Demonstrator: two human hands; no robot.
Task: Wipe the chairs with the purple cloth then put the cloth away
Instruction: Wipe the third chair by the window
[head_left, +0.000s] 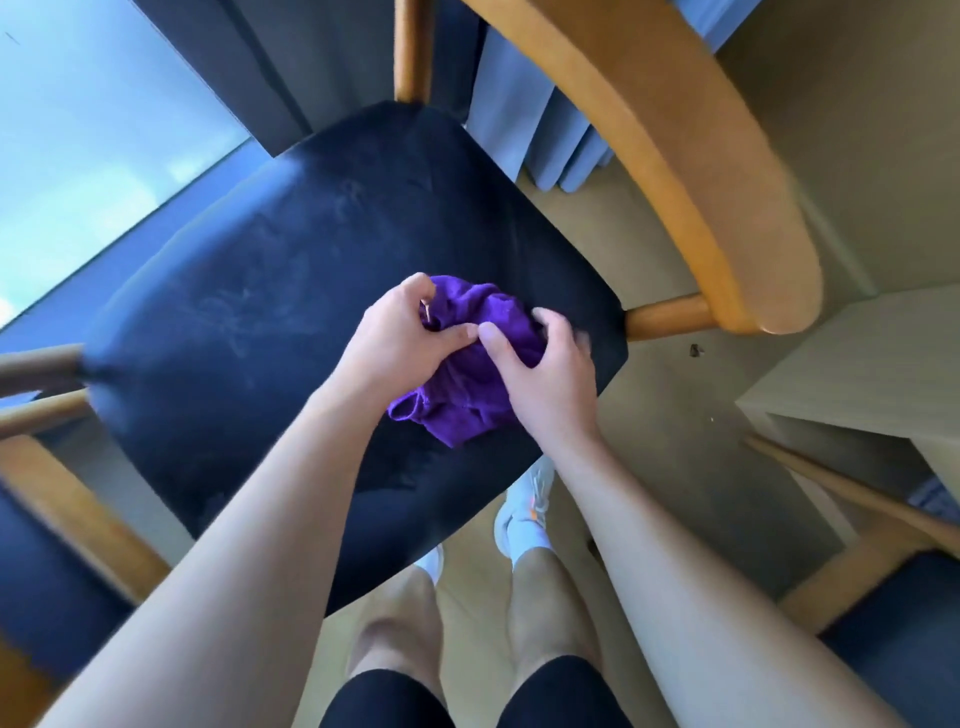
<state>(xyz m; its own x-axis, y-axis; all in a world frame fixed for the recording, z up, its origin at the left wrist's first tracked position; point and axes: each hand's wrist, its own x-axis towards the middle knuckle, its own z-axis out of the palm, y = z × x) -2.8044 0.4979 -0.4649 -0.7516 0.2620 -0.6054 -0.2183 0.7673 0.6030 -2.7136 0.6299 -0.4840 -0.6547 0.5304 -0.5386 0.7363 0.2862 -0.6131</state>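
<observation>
A crumpled purple cloth sits bunched over the dark blue seat of a wooden chair, toward the seat's right side. My left hand grips the cloth's left part with curled fingers and thumb. My right hand grips its right part, thumb pressed on top. Faint pale smears show on the seat's left half. The chair's curved wooden backrest arcs along the upper right.
A second chair with a blue seat stands at the lower left, a third at the lower right. A pale table is at right. Blue curtains and a window lie beyond. My legs and white shoes are below.
</observation>
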